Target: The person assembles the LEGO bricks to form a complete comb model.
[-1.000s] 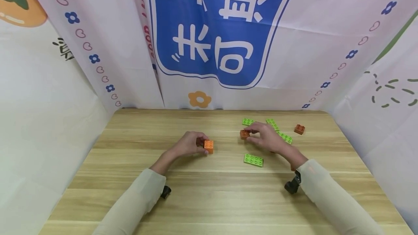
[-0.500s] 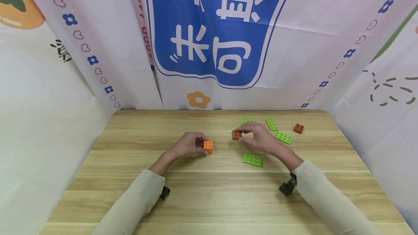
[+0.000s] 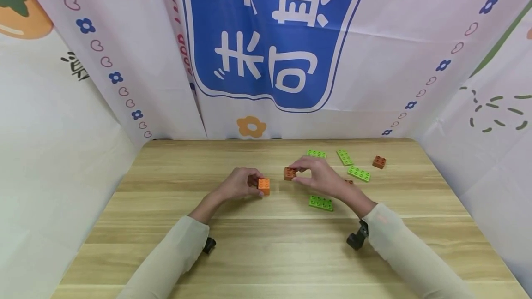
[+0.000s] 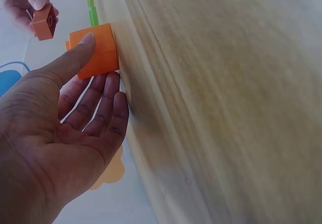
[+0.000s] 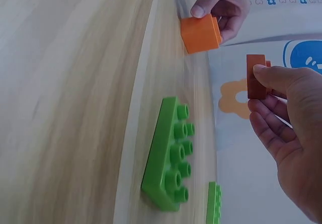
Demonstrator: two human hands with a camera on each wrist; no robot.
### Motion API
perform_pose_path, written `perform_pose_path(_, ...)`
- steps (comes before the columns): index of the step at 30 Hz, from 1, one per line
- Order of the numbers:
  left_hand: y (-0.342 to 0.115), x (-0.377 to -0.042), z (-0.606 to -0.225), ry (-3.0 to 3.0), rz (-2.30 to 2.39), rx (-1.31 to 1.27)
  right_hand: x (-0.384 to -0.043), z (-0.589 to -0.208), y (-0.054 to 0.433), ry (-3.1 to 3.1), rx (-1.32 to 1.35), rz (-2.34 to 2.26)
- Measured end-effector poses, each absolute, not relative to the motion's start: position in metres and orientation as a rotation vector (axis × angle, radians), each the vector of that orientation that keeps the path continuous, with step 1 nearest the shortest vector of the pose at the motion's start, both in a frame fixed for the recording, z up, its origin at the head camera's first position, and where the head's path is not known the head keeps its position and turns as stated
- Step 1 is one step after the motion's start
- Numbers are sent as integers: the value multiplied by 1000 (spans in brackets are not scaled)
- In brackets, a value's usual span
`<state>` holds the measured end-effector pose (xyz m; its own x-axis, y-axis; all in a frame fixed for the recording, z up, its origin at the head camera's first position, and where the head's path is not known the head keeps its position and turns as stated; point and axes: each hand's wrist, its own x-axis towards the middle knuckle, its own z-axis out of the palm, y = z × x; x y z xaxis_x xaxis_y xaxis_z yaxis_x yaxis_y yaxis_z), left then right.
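My left hand [image 3: 241,183] pinches an orange building brick [image 3: 263,186] between thumb and fingers, low over the table with its studs up. In the left wrist view the thumb lies along one side of the orange brick [image 4: 95,50]. To the right, my right hand [image 3: 317,176] pinches a brown brick [image 3: 289,174] by its edges. The right wrist view shows this brown brick [image 5: 256,77] off the table, thinner than the orange one and apart from it. Nearest the right hand on the table lies a green eight-stud brick [image 3: 321,203].
Several more bricks lie on the wooden table [image 3: 266,253] at the back right: green ones [image 3: 358,174], a brown one [image 3: 379,162], and another brown one [image 3: 348,181] partly hidden behind the right forearm. A printed cloth [image 3: 166,105] hangs along the back and sides.
My right hand has moved left with the brown brick, closing the distance to the orange brick. The left hand stays almost where it was, still holding the orange brick.
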<state>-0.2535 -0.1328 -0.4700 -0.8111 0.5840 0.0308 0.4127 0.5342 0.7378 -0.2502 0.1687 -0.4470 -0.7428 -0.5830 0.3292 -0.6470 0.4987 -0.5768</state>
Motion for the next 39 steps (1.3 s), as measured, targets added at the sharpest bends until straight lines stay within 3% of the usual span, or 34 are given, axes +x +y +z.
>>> perform_pose_path(39,-134,-255,-470,2528,1163,844,-254,-467,107,-2578,1194,1168)
